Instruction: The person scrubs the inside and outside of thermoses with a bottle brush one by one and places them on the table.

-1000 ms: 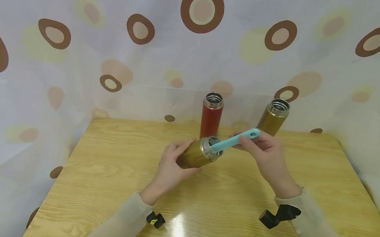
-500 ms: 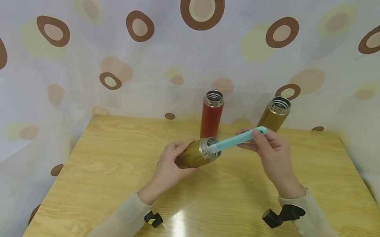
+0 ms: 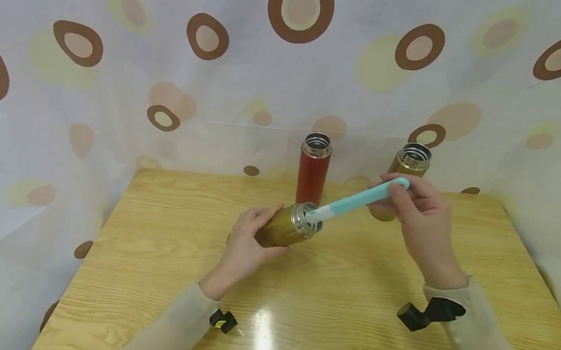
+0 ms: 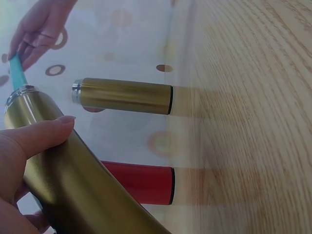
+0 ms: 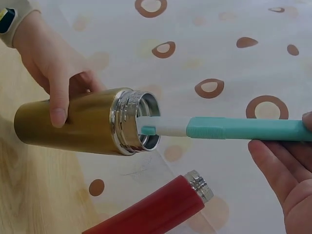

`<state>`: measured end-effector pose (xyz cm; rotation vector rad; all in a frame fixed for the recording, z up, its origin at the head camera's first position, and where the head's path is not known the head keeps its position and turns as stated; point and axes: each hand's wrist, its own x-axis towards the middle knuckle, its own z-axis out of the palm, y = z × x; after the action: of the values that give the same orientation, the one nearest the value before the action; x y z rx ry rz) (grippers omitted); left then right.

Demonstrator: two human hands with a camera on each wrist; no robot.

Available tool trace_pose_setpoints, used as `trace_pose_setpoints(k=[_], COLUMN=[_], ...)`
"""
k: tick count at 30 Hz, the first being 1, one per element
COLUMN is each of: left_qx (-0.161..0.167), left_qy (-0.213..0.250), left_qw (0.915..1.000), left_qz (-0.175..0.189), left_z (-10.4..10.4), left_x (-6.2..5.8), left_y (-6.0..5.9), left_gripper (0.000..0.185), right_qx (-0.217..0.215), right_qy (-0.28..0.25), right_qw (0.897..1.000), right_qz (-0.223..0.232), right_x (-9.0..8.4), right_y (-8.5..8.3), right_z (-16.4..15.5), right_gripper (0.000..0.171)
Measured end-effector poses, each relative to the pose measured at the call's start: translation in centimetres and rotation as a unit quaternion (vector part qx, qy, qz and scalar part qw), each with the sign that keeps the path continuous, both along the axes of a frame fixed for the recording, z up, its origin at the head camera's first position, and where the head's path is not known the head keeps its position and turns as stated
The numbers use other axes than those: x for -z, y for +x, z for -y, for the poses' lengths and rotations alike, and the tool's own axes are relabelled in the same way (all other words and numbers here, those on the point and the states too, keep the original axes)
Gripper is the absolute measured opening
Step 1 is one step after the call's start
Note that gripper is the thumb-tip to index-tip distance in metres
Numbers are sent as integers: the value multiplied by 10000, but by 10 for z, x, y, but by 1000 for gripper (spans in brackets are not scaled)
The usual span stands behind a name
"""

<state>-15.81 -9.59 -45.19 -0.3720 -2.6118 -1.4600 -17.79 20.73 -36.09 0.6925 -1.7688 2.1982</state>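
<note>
While the left hand (image 3: 246,241) grips the gold flask (image 3: 285,231) tilted above the tabletop (image 3: 349,300), mouth up-right, the right hand (image 3: 424,219) pinches the teal brush (image 3: 358,201) (tip inside the mouth). Brush axis runs lower-left to upper-right. Since before, it has drawn farther out.

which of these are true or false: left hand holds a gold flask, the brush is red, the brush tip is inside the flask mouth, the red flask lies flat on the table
The left hand holds a gold flask: true.
The brush is red: false, its handle is teal with a white neck.
The brush tip sits inside the held flask's mouth: true, as the right wrist view shows.
The red flask lies flat on the table: false, it stands upright with its mouth open.
The right hand grips the brush handle: true.
</note>
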Motion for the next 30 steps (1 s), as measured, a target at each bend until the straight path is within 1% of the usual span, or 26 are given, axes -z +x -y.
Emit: trace_pose_setpoints(k=[1,3,9,12,16,18,25,28,30], left_qx=[10,13,39,78,109,123,126,105,85], left_qy=[-11,-35,-126,-162,-145,-135,-178,-199,-240], left_qw=[10000,10000,9999,9997,9997,9997,9995,9995,9993], left_qz=[-30,-51,-108,-157,-159,-172,-213,-221,-270], left_z=[1,2,3,3,3,3,3,4,5], left_x=[0,1,-2,-3,-2,-2,-2,-3,-3], left_y=[0,-1,0,1,2,3,2,2,2], left_gripper=[84,83,83,83,83,83,84,84,83], right_qx=[-30,-31,-471,-566,-583,-532,-28,132,197], right_qy=[38,311,956,1149,1338,1362,1410,1284,1110], right_qw=[10000,9995,9940,9913,9884,9880,9889,9907,9931], right_qz=[-13,-22,237,309,432,494,473,425,335], right_x=[1,3,9,10,8,6,-8,-13,-17], right_y=[0,0,1,1,2,3,7,8,8], right_z=[0,1,5,6,3,1,-8,-13,-16], right_gripper=[22,21,19,19,19,20,22,22,22])
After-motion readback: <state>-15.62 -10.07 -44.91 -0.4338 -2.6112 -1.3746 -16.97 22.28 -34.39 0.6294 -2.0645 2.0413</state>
